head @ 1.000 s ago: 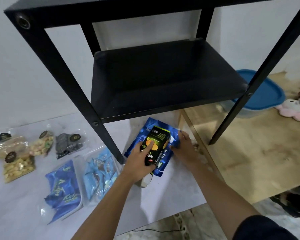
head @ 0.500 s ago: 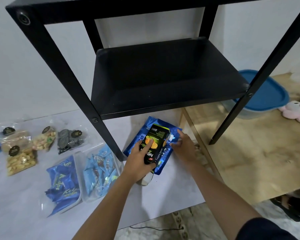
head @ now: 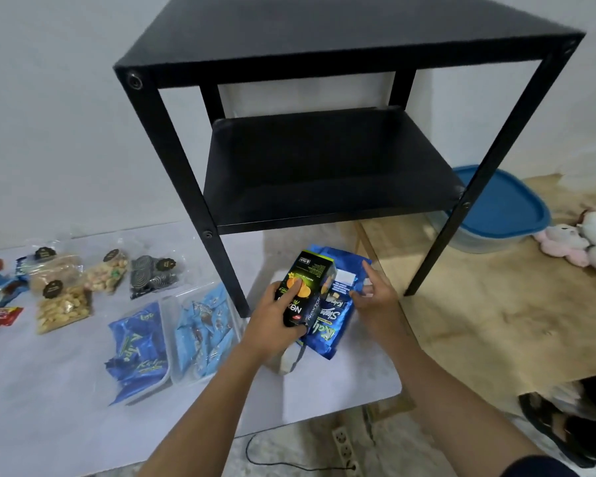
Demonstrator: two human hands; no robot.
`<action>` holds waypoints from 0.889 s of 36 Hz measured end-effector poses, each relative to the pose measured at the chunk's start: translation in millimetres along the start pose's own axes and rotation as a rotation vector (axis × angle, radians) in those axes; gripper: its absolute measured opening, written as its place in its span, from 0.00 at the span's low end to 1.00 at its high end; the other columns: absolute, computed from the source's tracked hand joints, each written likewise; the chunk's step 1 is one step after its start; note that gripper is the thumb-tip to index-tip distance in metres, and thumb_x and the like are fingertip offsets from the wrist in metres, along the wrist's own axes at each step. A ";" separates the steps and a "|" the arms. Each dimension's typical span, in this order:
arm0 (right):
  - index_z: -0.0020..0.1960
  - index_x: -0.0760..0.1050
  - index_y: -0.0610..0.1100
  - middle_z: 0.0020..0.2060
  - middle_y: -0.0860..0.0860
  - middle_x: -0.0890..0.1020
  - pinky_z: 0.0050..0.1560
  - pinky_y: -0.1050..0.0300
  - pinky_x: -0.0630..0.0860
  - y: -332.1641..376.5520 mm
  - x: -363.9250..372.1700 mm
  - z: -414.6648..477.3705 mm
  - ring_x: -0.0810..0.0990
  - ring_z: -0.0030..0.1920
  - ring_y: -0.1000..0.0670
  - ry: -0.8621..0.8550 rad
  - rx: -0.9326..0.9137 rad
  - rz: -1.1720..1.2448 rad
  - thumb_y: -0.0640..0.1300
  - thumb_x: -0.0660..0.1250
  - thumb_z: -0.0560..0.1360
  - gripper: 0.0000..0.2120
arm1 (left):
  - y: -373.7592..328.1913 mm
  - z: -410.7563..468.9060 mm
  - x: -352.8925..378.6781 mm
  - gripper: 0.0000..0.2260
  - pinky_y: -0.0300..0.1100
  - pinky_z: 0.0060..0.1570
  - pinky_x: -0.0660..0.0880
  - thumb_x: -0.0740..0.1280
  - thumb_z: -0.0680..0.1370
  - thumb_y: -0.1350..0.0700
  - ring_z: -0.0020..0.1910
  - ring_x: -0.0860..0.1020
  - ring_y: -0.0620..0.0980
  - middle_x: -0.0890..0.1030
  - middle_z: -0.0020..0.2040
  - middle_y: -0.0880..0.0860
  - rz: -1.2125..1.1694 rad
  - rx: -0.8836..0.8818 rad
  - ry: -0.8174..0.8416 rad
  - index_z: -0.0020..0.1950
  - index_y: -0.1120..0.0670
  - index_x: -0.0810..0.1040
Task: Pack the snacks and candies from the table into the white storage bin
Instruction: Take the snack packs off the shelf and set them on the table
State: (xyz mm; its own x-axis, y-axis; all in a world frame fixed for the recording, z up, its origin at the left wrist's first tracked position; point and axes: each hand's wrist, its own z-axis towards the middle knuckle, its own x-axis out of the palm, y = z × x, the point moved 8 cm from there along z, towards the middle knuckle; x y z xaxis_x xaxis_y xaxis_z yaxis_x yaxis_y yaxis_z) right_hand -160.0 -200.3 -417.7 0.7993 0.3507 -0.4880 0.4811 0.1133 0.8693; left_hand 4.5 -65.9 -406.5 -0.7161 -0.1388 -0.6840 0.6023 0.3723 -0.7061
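My left hand [head: 272,325] grips a black snack box [head: 308,287] with an orange picture, tilted above a blue foil snack bag [head: 338,297] on the white table [head: 83,425]. My right hand [head: 375,297] pinches the bag's right edge with thumb and fingers. Under my left hand a pale packet [head: 284,361] pokes out. Left of them lie a clear tray of light-blue candies [head: 203,332], a tray of dark-blue packs [head: 138,349], bags of nuts [head: 62,308] and dark cookies [head: 152,275]. No white storage bin is in view.
A black metal shelf unit [head: 324,173] stands over the table's right part, its front leg [head: 231,280] just left of my left hand. A blue-lidded container [head: 496,204] and plush toys [head: 585,242] sit on the wooden board at right. A power strip [head: 344,445] lies below.
My head has risen, so the shelf top now shows. The left hand has tilted the black box up. The right hand slid from the bag's top corner to its right edge.
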 end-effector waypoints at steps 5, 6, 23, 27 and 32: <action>0.73 0.63 0.43 0.66 0.46 0.69 0.53 0.55 0.79 40.4 -31.5 -14.3 0.78 0.48 0.55 0.030 -0.122 -0.039 0.34 0.67 0.74 0.30 | -37.4 -23.5 -19.4 0.38 0.44 0.67 0.67 0.72 0.70 0.56 0.69 0.63 0.50 0.57 0.72 0.51 0.014 0.031 -0.070 0.75 0.43 0.56; 0.73 0.63 0.43 0.65 0.46 0.70 0.51 0.57 0.79 49.0 -37.6 -17.9 0.78 0.48 0.54 0.032 -0.150 -0.061 0.34 0.67 0.73 0.30 | -43.9 -30.2 -22.8 0.38 0.44 0.67 0.67 0.72 0.70 0.55 0.69 0.63 0.50 0.57 0.72 0.51 0.016 0.030 -0.082 0.75 0.43 0.56; 0.74 0.60 0.49 0.62 0.52 0.70 0.53 0.48 0.79 196.1 -52.7 -139.0 0.75 0.57 0.51 0.235 -0.568 -0.350 0.38 0.66 0.74 0.31 | -72.1 -189.8 -111.3 0.36 0.42 0.62 0.69 0.71 0.70 0.55 0.66 0.67 0.51 0.58 0.70 0.50 -0.021 -0.007 -0.335 0.74 0.43 0.58; 0.73 0.61 0.50 0.62 0.54 0.70 0.49 0.50 0.79 236.8 -17.2 -181.4 0.77 0.47 0.53 0.260 -0.658 -0.341 0.36 0.64 0.74 0.30 | -44.6 -255.2 -147.4 0.37 0.42 0.64 0.69 0.71 0.70 0.55 0.68 0.65 0.51 0.58 0.71 0.50 -0.027 -0.059 -0.421 0.74 0.43 0.58; 0.73 0.61 0.48 0.61 0.53 0.71 0.50 0.51 0.77 293.4 59.5 -262.7 0.77 0.46 0.51 0.369 -0.835 -0.374 0.38 0.63 0.74 0.29 | 12.5 -358.1 -197.1 0.38 0.47 0.61 0.74 0.72 0.68 0.52 0.66 0.67 0.51 0.59 0.70 0.48 -0.023 -0.188 -0.557 0.74 0.41 0.58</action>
State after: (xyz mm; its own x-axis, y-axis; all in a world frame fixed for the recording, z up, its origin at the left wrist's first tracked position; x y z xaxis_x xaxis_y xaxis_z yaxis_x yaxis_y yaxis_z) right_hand -65.9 98.0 -171.2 0.4168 0.4102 -0.8112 0.1576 0.8463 0.5089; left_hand 26.9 294.7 -214.9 -0.4047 -0.5908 -0.6980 0.4798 0.5126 -0.7121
